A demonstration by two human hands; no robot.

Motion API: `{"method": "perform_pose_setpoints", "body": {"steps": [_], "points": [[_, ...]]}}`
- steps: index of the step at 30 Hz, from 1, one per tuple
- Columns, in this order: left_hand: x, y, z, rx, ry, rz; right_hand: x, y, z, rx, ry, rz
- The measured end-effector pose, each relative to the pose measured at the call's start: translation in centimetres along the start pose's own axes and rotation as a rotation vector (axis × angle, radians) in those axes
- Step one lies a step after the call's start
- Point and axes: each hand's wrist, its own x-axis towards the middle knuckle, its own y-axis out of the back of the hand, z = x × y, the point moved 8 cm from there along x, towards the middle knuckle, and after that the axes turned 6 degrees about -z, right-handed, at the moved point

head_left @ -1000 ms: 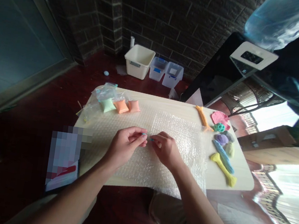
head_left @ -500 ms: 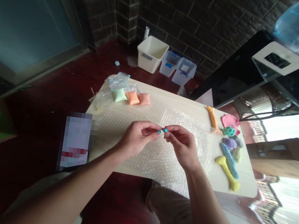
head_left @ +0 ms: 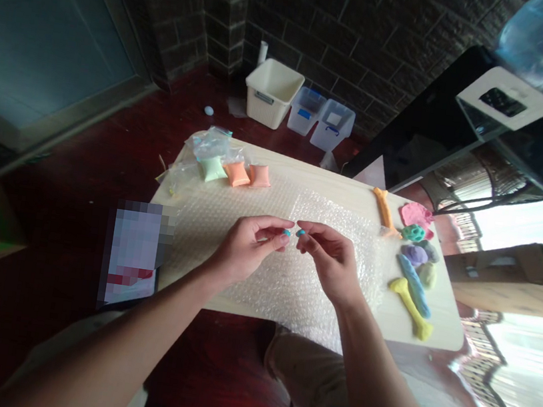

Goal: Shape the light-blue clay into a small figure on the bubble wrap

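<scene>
Over the bubble wrap, both hands are raised close together with their fingertips facing. Between thumb and fingers, my left hand pinches a small bright-blue piece of clay. A similar small blue piece of clay is pinched in my right hand. A narrow gap separates the two pieces, and their exact shapes are partly hidden by the fingertips.
Soft bags of green clay and orange clay lie at the table's back left. Along the right side are a yellow bone-shaped clay piece, a blue clay roll and a purple lump. Storage bins stand on the floor behind.
My two hands have drawn slightly apart, widening the gap between the blue pieces. Both hands keep their pinch. The whole view has shifted a little.
</scene>
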Motion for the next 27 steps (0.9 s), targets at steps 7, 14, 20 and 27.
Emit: {"method": "perform_pose_setpoints", "body": {"steps": [7, 14, 20, 27], "points": [[-0.1, -0.5, -0.9, -0.174, 0.093, -0.037, 0.4, 0.5, 0.7, -0.084, -0.063, 0.028], [0.3, 3.5, 0.0, -0.281, 0.045, 0.241, 0.4, 0.9, 1.2, -0.740, 0.002, 0.023], [0.3, 6.7, 1.3, -0.312, -0.020, 0.416, 0.5, 0.4, 1.5, -0.921, 0.054, -0.005], [0.3, 5.1, 0.4, -0.316, 0.086, 0.275, 0.5, 0.6, 1.9, -0.897, 0.032, -0.014]]}}
